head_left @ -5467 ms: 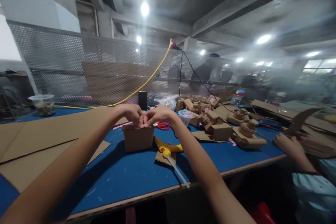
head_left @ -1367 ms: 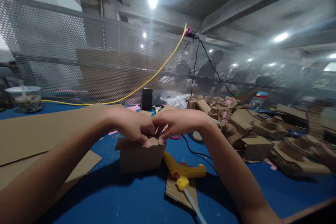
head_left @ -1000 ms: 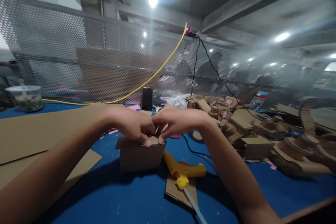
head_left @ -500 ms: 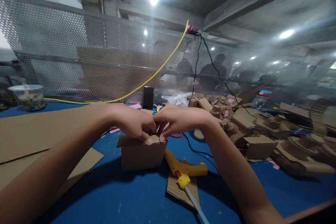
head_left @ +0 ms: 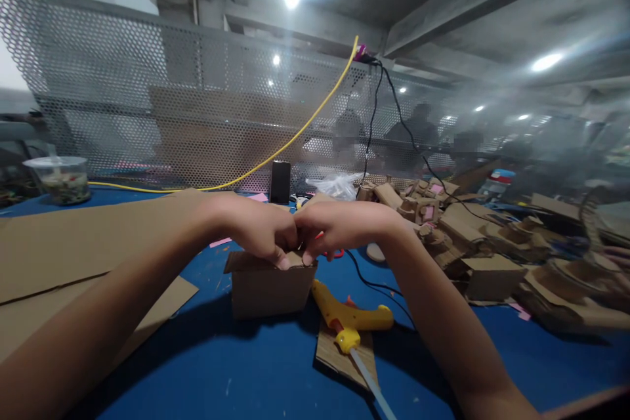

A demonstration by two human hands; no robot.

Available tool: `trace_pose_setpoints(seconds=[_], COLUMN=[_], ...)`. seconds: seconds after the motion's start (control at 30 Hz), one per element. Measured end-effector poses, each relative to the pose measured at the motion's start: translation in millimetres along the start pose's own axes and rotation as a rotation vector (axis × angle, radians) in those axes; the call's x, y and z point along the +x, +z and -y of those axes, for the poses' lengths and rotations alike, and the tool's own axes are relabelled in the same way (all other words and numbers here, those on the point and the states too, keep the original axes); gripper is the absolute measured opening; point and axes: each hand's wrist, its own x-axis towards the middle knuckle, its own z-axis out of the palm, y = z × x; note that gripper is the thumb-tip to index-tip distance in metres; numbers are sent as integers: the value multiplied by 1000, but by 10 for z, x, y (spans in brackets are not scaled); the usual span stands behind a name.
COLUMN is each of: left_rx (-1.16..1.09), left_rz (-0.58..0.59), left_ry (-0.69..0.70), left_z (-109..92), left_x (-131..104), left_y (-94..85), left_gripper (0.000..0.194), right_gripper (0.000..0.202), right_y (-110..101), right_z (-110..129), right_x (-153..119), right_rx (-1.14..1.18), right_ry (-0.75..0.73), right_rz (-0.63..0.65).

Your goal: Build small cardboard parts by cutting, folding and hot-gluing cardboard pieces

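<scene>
A small cardboard box (head_left: 270, 292) stands upright on the blue table, in the middle of the head view. My left hand (head_left: 260, 230) is closed over its top, the thumb pressing on the near edge and the fingers curled behind. Beside it, my right hand (head_left: 329, 228) pinches the same top near the right corner, its thumb on the edge. The fingers of both hands meet, and their tips are partly hidden. Just right of the box a yellow glue gun (head_left: 352, 316), with a glue stick in its back end, lies on a cardboard scrap (head_left: 339, 357).
Large cardboard sheets (head_left: 54, 243) cover the left. Many cardboard pieces (head_left: 495, 275) pile up at the right. A plastic cup (head_left: 62, 180), a black phone (head_left: 280, 182) and a plastic bag (head_left: 335, 186) stand along the perforated screen (head_left: 211, 111). A yellow cable (head_left: 295, 134) hangs across it.
The view has shifted slightly, so everything sits a little farther right. Both hands keep their hold on the box top, with the right fingers curled slightly more.
</scene>
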Motion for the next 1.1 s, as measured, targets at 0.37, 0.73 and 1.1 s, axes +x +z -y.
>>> trace_pose_setpoints(seconds=[0.37,0.73,1.1], left_rx=[-80,-23,-4], left_rz=[-56,-47,-72], left_ry=[77,22,91], left_z=[78,36,11], left_x=[31,-2,-34], left_y=[44,36,86], left_gripper=[26,25,31], right_gripper=[10,15,23], right_y=[-4,6,7], right_z=[85,58,130], right_x=[-19,-28,-84], right_rx=[-200,-174,-307], right_ry=[32,-23,-46], right_rz=[-26,-21,-31])
